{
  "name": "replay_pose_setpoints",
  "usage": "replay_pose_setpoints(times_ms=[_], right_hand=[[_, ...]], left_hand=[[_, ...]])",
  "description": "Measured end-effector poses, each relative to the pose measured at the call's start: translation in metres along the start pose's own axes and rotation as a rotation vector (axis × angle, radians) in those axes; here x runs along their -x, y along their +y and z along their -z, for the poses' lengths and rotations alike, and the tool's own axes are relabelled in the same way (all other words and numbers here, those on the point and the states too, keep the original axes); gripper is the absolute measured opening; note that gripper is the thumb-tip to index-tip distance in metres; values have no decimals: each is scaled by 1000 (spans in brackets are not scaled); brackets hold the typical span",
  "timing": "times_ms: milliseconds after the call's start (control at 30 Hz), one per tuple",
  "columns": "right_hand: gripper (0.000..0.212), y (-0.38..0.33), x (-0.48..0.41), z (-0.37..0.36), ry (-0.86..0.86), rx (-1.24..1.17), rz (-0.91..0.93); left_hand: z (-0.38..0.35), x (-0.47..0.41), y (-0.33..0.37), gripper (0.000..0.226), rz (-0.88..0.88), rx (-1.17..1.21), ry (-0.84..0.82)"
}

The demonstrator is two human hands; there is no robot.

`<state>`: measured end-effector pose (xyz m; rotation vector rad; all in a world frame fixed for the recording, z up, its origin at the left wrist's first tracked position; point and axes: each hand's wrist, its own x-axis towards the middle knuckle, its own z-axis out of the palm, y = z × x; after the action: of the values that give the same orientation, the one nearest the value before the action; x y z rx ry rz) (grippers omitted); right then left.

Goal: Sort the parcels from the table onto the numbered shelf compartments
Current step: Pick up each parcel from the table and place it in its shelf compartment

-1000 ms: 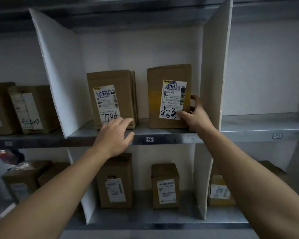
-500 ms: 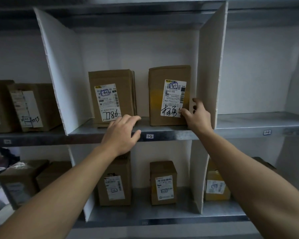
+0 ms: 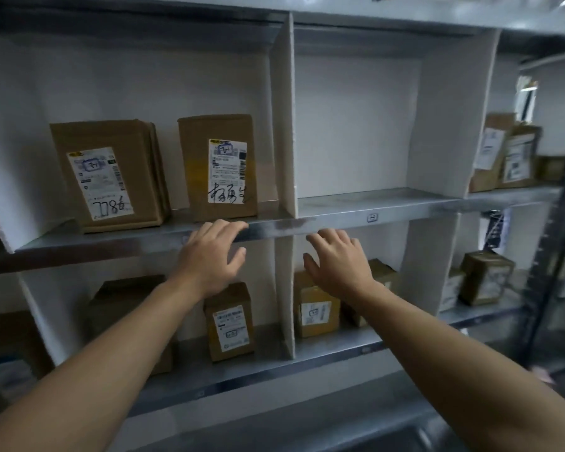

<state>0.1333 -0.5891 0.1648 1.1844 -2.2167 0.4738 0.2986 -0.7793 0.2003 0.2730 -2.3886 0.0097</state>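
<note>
Pulled back off the handwritten-label parcel (image 3: pixel 217 168): right hand (image 3: pixel 338 264), now empty, fingers loosely spread, just below the shelf edge (image 3: pixel 411 215). Left hand (image 3: pixel 209 257) also released, holding nothing, fingertips at the shelf edge. Handwritten-label parcel upright just above the shelf edge, 7786 parcel (image 3: pixel 108 174) likewise, further left.

We count two bare hands, a left hand (image 3: pixel 209 259) and a right hand (image 3: pixel 338 265). The left compartment of the grey metal upper shelf (image 3: pixel 388 203) holds two brown cardboard parcels, the 7786 parcel (image 3: pixel 108 177) and the handwritten-label parcel (image 3: pixel 217 168). At far right we make out at least two blurred parcels (image 3: pixel 519 158). The grey metal lower shelf (image 3: pixel 242 370) carries at least six lower parcels (image 3: pixel 229 321), some half hidden. White divider boards (image 3: pixel 282 115) number three above and three below.
</note>
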Motion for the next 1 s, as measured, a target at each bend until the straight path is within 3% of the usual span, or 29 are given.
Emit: replay_pose_setpoints(times_ms=[233,400,700,1000], right_hand=[[32,106,126,55,-246,249,-200],[42,171,229,108,-363,329,-390],[42,251,385,209,-447,487,-758],[46,303,461,247,-529,547,-997]], left_hand=[[-66,7,141,47,-93,108,-215],[-112,19,252,47,-200,131,-359],[-161,40,442,48,-441,258,-469],[-208,36,565,45,-647,296,-518]])
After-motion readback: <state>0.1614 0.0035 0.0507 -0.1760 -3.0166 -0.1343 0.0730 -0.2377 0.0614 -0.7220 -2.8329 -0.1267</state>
